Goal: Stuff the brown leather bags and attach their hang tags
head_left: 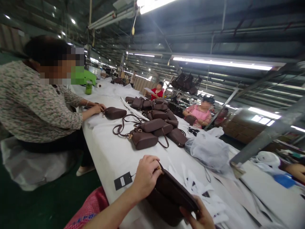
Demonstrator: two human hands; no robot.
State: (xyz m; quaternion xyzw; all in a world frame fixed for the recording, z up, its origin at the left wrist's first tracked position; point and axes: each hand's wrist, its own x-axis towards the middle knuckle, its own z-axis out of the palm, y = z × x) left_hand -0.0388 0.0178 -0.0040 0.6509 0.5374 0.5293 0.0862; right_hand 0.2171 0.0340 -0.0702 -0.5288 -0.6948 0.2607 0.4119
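A dark brown handbag (171,194) is held between my two hands over the white-covered table, its long top edge slanting down to the right. My left hand (147,176) grips the upper left end, with thumb and fingers pinched near a bit of gold metal. At the lower right end, my right hand (199,214) has its thumb and fingers closed around the bag's corner. A black hang tag (123,181) with a pale label lies beside my left wrist; a thin cord runs from it toward that hand.
Several finished-looking brown handbags (145,140) with straps lie piled ahead. Clear plastic bags (207,148) and white strips with black tags (205,194) sit to the right. A co-worker in a floral shirt (43,98) handles a bag at left. A metal post (269,136) slants at right.
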